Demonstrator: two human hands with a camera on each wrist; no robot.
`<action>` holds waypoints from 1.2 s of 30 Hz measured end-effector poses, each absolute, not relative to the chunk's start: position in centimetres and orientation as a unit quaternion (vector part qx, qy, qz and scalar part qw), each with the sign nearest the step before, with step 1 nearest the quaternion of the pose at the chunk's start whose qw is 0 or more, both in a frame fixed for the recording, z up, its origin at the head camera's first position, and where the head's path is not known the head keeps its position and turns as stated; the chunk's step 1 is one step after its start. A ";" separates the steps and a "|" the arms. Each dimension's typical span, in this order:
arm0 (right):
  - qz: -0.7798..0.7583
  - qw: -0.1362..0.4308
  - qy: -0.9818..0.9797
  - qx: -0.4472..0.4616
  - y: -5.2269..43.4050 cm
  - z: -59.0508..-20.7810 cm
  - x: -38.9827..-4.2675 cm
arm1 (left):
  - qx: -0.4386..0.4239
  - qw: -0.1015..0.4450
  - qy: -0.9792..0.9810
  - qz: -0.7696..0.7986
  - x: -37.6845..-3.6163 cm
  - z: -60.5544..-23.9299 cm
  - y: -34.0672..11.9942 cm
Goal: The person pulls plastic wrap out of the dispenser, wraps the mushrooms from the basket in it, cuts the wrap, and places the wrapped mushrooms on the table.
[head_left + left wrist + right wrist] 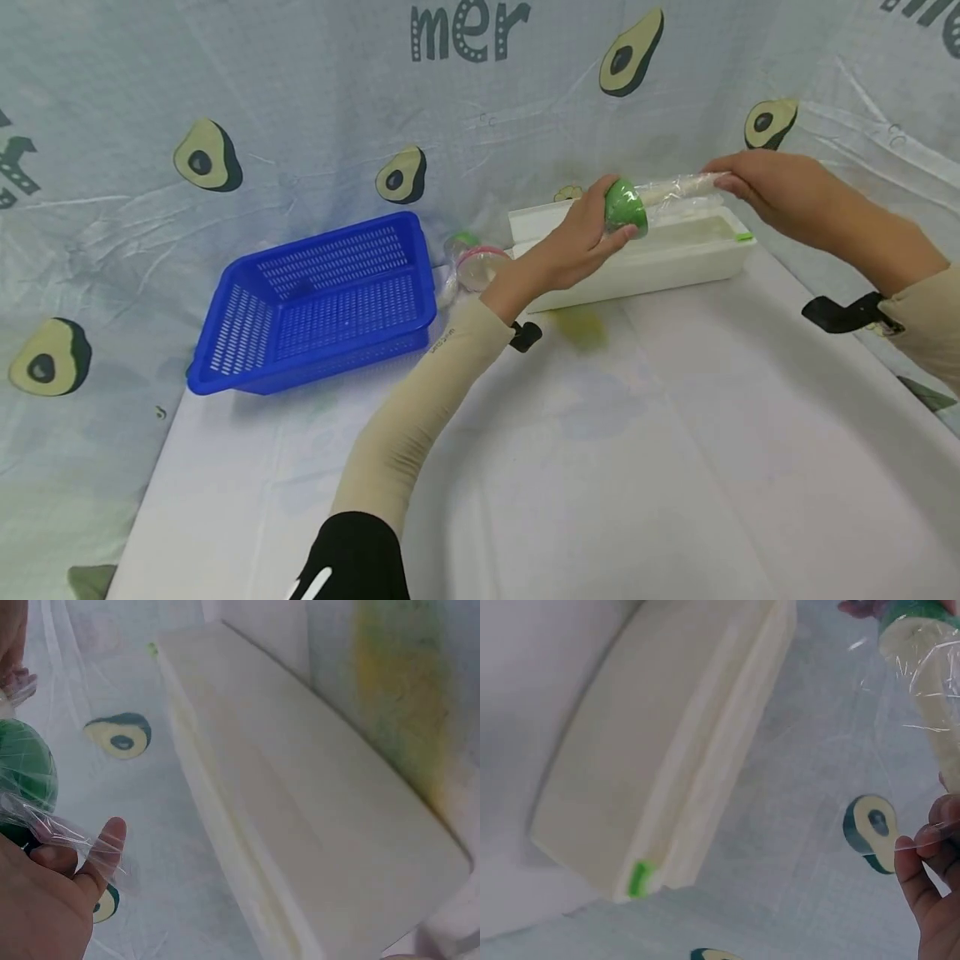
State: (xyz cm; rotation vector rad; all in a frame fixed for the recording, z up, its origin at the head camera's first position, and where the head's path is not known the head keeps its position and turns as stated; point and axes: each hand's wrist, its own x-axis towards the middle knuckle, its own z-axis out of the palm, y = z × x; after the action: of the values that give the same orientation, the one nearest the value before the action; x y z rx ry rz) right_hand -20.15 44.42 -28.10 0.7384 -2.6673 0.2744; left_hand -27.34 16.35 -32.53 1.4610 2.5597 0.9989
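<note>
Above an open white box (660, 273), both hands hold one thing in clear plastic wrap. It has a rounded green head (626, 208) and a pale handle (671, 192), somewhat like a maraca. My left hand (576, 240) is curled round the green head. At the handle's far end, my right hand (787, 196) pinches the handle and wrap between thumb and fingers. The handle lies nearly level, rising slightly to the right. Loose wrap (97, 851) hangs past the left fingers in the left wrist view. The right wrist view shows the pale handle (936, 712) through the plastic.
A blue perforated basket (330, 354) stands left on the white table (600, 467). Between basket and box lie clear items, one with a pink rim (482, 268). The box carries a small green tab (744, 237). An avocado-print sheet (300, 100) hangs behind.
</note>
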 end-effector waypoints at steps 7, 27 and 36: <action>0.162 0.169 -0.941 0.245 44.8 -34.7 -17.1 | 0.481 -0.001 0.838 0.257 -24.8 -37.0 15.5; 0.103 0.145 -0.890 0.420 46.1 -43.5 -18.1 | 0.496 -0.079 0.864 0.039 -24.1 -40.7 12.9; 0.111 0.188 -0.877 0.427 47.2 -43.8 -20.0 | 0.343 -0.060 0.937 -0.017 -27.9 -40.5 11.0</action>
State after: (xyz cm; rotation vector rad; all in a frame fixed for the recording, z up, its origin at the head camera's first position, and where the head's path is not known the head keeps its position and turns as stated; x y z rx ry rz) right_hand -20.03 47.20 -43.76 1.2024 -2.4694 0.3128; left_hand -27.93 11.01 -40.51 1.1198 3.0625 -0.0555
